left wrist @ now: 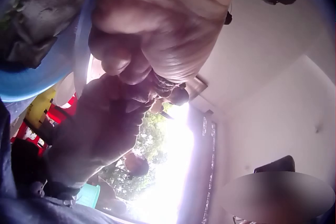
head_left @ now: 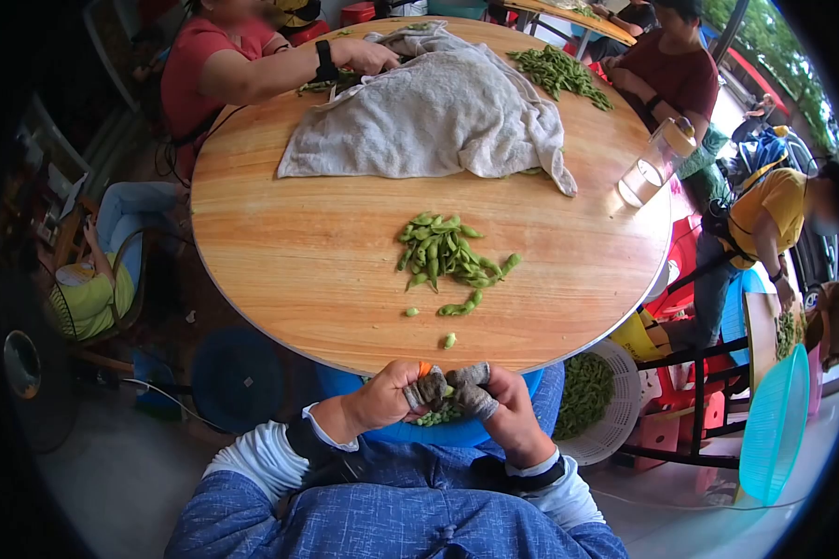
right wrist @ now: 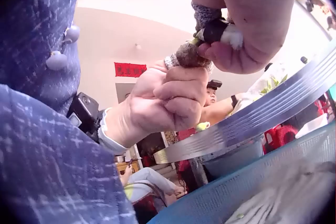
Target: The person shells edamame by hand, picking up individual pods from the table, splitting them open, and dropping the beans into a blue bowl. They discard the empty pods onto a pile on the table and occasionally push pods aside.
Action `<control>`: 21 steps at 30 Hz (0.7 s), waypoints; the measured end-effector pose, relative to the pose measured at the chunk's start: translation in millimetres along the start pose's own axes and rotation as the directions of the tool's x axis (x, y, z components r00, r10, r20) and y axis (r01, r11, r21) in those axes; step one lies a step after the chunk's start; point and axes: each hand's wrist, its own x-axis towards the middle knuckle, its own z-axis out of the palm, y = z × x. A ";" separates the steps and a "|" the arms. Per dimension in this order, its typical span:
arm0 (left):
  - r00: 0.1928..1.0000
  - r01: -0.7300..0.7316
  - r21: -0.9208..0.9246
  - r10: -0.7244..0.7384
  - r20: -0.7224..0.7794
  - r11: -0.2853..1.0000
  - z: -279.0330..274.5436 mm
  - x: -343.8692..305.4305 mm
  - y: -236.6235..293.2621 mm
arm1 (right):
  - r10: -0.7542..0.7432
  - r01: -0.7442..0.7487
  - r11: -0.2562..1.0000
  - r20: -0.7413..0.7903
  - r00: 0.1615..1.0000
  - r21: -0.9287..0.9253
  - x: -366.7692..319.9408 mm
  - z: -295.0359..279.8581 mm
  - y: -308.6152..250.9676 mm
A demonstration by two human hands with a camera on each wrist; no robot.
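Over the table's near edge, my left hand and my right hand meet at the fingertips. Grey knitted finger covers sit on thumbs and fingers. Between them they pinch a green edamame pod, mostly hidden by the fingers. Beneath, a blue basin on the lap holds shelled green beans. In front lies a small heap of edamame pods, with a few loose ones nearer me. The left wrist view shows both hands curled close together, the pod out of sight.
A grey towel covers much of the round wooden table. More pods lie at the back right, near a clear container. A white basket of pods stands right of my lap. Other people sit around the table.
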 end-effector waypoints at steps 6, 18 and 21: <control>0.756 -0.059 0.985 0.651 -0.060 0.160 16.1 2.9 46.2 | -0.082 0.068 0.995 -0.227 0.970 -0.070 5.1 11.2 -1.8; 0.945 -0.093 0.258 0.167 -0.281 0.961 14.1 -1.6 34.2 | -0.308 0.252 0.926 -0.176 0.935 -0.282 3.6 24.4 -7.8; 0.950 -0.151 0.171 0.191 -0.247 0.974 11.4 1.1 26.8 | -0.360 0.266 0.866 -0.159 0.919 -0.423 2.5 21.5 -1.0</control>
